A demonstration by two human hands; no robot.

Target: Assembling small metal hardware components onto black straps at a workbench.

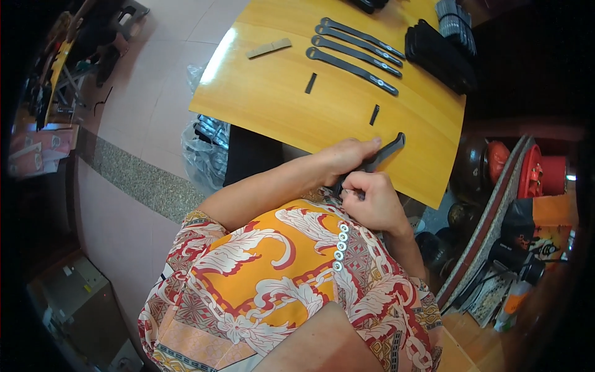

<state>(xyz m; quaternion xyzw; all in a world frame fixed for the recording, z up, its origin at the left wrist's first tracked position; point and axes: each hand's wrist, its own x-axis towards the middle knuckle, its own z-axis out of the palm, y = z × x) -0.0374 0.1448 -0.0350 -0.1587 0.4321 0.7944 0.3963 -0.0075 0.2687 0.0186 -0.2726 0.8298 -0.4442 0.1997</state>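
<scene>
My left hand point(348, 156) is closed on a black strap point(390, 149) at the near edge of the yellow table. One end of this strap sticks out past my fingers and curls upward over the tabletop. Just nearer to me, my right hand point(374, 199) is in a fist, pinching the strap's lower part close to my lap; its fingers hide that end. Several similar black straps point(352, 69) with a slotted round head lie side by side farther back. Two short black strips point(311, 83) rest on the wood, one nearer my hands.
A flat beige strip point(269, 48) lies at the table's point(248, 93) far left. Stacked black straps point(434, 56) and a banded grey bundle point(455, 28) sit at the back right. Clear plastic bags point(207, 155) hang beside the left edge. Right of the table are jars and a red container point(545, 173).
</scene>
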